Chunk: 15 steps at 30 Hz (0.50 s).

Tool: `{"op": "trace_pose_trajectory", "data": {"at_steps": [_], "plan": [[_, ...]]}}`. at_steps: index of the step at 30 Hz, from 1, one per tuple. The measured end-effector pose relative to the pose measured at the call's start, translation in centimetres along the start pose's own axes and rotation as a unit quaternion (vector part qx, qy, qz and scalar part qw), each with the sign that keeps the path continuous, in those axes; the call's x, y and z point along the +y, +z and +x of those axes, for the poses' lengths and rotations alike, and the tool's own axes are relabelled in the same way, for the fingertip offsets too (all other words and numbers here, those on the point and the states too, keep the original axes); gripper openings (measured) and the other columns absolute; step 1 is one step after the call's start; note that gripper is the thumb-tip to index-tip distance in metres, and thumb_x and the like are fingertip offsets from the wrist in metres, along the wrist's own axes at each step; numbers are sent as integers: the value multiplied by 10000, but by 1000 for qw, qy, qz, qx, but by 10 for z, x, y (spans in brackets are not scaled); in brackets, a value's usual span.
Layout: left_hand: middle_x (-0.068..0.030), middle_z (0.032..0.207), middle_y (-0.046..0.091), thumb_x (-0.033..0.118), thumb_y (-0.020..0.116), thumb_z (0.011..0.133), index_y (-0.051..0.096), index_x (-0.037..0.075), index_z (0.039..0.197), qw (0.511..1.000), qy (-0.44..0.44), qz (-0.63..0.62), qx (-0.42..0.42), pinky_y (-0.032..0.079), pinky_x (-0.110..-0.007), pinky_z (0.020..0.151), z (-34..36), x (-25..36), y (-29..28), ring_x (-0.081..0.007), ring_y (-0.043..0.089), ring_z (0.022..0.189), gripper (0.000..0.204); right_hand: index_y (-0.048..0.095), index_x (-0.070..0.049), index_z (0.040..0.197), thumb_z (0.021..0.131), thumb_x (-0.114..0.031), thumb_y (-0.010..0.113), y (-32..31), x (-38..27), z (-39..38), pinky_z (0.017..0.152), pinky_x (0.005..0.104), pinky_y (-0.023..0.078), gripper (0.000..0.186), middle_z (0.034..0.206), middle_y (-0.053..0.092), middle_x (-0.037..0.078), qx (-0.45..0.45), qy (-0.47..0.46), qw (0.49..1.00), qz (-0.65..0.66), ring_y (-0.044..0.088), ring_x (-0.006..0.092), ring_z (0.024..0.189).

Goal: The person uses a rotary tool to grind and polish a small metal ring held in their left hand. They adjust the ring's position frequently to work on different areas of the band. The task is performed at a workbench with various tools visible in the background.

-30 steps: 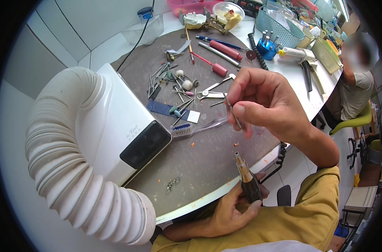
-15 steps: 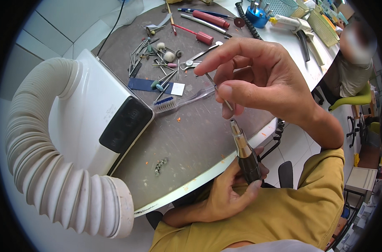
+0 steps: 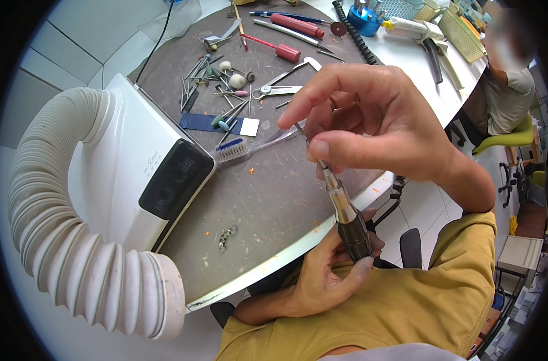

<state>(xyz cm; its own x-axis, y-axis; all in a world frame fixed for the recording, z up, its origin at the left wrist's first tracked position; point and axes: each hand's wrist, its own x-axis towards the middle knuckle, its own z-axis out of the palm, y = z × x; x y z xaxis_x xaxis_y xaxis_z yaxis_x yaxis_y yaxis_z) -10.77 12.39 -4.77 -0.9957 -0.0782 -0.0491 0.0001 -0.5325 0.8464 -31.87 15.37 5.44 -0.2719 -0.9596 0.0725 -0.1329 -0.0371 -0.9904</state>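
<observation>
My left hand (image 3: 334, 271), low near the table edge, grips a black-and-silver rotary handpiece (image 3: 346, 216), tip upward. Above it my right hand (image 3: 376, 126) pinches a thin metal shank (image 3: 302, 132) between thumb and fingers, its lower end at the handpiece's tip; whether it is inside, I cannot tell. Behind them lie a clear-handled toothbrush (image 3: 232, 152), a blue strip with a white square (image 3: 204, 122) and a loose pile of mounted burs and polishing heads (image 3: 226, 83). Small metal pieces (image 3: 226, 239) sit left of the handpiece on the grey mat (image 3: 268, 210).
A white extraction unit (image 3: 123, 180) with a ribbed hose (image 3: 39, 186) fills the left. Pens, red handles (image 3: 289, 51), calipers (image 3: 277, 90), a coiled cord, a blue holder (image 3: 364, 21), a dispensing gun and baskets lie behind. A seated person (image 3: 505, 102) is at the right.
My right hand has moved left and down, bringing the shank onto the handpiece's tip. The handpiece and left hand have risen slightly in view. The whole scene has also shifted as the view moved.
</observation>
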Motion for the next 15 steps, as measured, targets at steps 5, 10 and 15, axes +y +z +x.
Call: {"op": "trace_pose_trajectory", "data": {"at_steps": [5, 10, 15], "plan": [[-162, 1158, 662, 31, 617, 944, 345, -77, 1511, 1000, -2, -8, -3, 505, -365, 1004, 0, 0, -1, -190, 656, 1055, 638, 683, 14, 1119, 925, -90, 724, -5, -2, 4, 620, 213, 552, 223, 856, 713, 61, 13, 29, 999, -9, 669, 82, 709], [-163, 1153, 666, 24, 621, 946, 353, -74, 1511, 1000, -22, -11, -5, 515, -358, 983, -1, 5, -1, -194, 662, 1058, 633, 680, 18, 1085, 923, -104, 743, -11, -7, 9, 620, 214, 556, 212, 859, 714, 62, -24, 28, 999, -35, 682, 84, 719], [-165, 1144, 664, 1, 624, 945, 365, -75, 1503, 999, -37, -31, -6, 523, -353, 975, -2, 8, -2, -202, 668, 1047, 620, 679, 23, 1037, 889, -72, 773, -18, -12, 18, 640, 200, 572, 200, 870, 712, 60, -50, 34, 994, -86, 702, 86, 751]]}}
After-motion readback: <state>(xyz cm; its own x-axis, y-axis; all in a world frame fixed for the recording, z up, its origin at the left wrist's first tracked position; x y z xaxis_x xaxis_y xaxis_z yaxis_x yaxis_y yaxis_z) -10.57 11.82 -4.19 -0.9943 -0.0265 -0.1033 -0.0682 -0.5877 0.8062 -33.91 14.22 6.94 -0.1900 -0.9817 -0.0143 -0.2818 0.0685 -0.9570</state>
